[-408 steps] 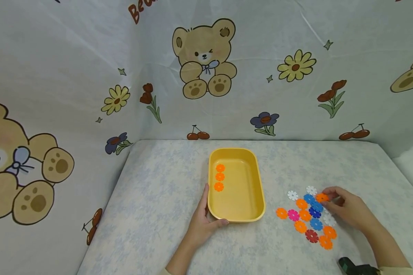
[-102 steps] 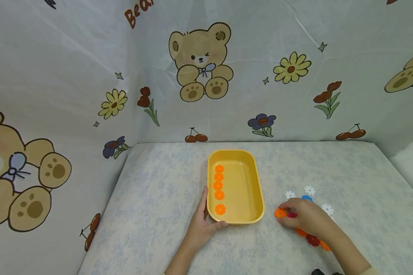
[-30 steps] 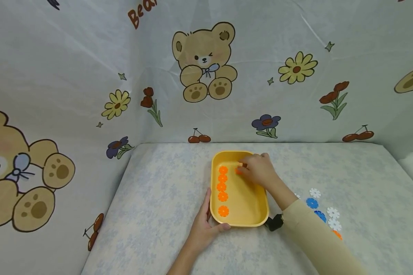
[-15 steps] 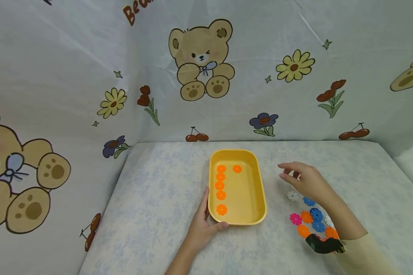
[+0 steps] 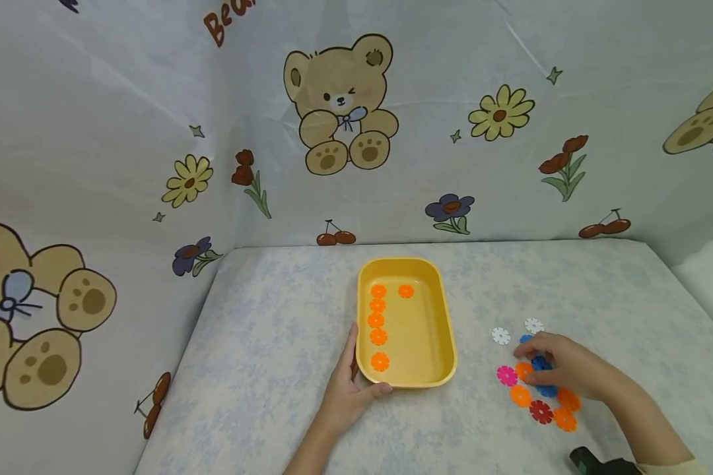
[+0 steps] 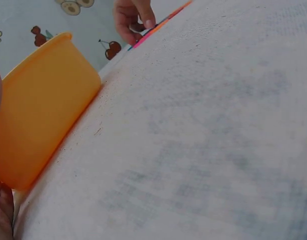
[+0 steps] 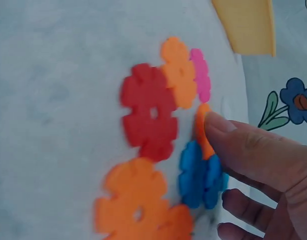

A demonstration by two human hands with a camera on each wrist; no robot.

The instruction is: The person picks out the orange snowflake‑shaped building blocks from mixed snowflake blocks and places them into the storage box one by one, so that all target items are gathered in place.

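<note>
My left hand (image 5: 346, 396) holds the yellow plastic tray (image 5: 451, 356) at its near left corner, thumb on the front rim and fingers along the left side. Inside, several orange flower-shaped notched discs (image 5: 376, 320) form a column on the left, and one orange disc (image 5: 406, 291) lies at the upper right. My right hand (image 5: 573, 366) is over the loose discs, thumb and forefinger spread about an orange disc (image 5: 523, 371). In the right wrist view the thumb overlaps the edge of that orange disc (image 7: 201, 125), beside blue discs (image 7: 192, 175) partly hidden by the hand.
Around the right hand lie white discs (image 5: 501, 336), a pink disc (image 5: 507, 376), a red disc (image 5: 541, 410) and more orange discs (image 5: 565, 419). A black wrist device (image 5: 600, 462) is near the right forearm. A bear-print cloth (image 5: 392, 211) rises behind the table.
The right hand set an orange disc at the tray's upper right, let go and went back right to the loose discs. Since the oldest frame the left column has grown; the left hand stayed.
</note>
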